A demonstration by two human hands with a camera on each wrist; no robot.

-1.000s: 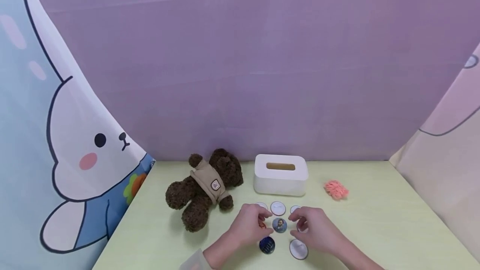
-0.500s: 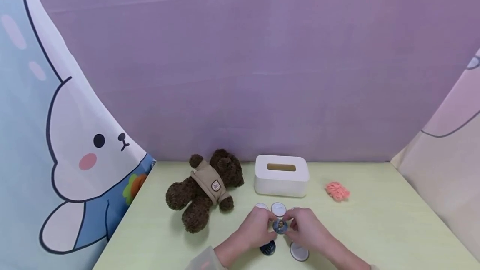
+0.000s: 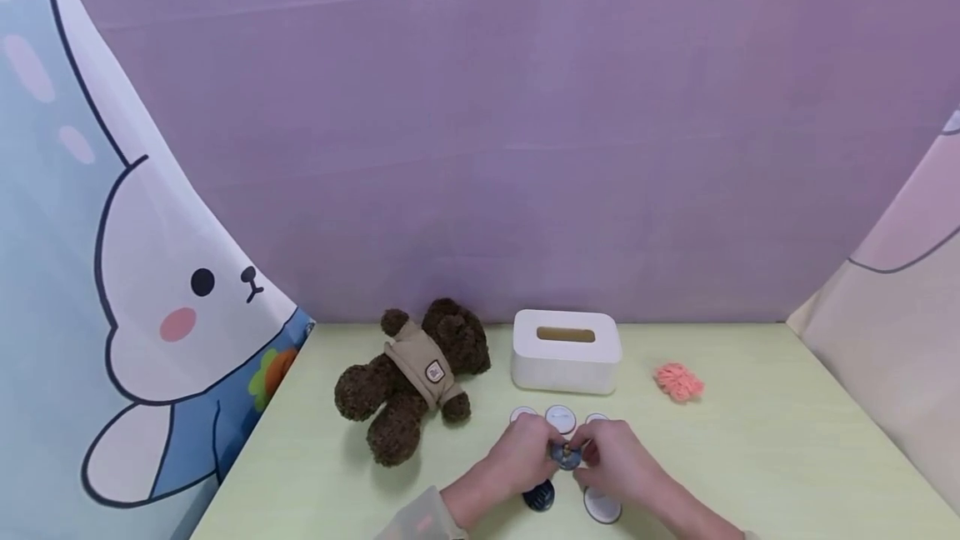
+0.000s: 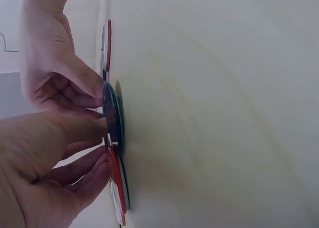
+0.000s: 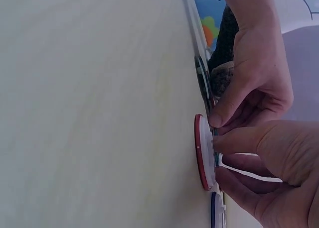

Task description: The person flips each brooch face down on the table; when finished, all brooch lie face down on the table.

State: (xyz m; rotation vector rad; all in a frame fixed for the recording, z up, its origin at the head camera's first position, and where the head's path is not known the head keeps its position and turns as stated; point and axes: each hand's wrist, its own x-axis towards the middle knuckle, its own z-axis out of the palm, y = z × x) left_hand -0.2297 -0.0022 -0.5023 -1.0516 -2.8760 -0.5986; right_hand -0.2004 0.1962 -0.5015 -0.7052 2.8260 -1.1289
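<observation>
In the head view, a round pin badge with a portrait [image 3: 567, 458] is between the fingertips of both hands and looks tilted. My left hand [image 3: 517, 455] pinches its left edge; my right hand [image 3: 621, 458] pinches the right. A dark badge [image 3: 538, 496] lies below the left hand, and a white-backed badge [image 3: 602, 507] lies below the right. Behind the hands are more white-backed badges [image 3: 560, 418], some partly covered. The left wrist view has a dark blue badge [image 4: 111, 111] in front of the thumbs. A red-rimmed badge [image 5: 200, 151] stands before the fingers in the right wrist view.
A white tissue box [image 3: 566, 365] stands behind the badges. To its left lies a brown teddy bear [image 3: 420, 365] in a beige top, and to its right a pink fluffy piece [image 3: 678, 382]. A purple cloth [image 3: 480, 148] hangs along the table's back edge.
Both hands have come inward from either side of the portrait badge and taken hold of it. The badge has gone from lying flat to looking tilted.
</observation>
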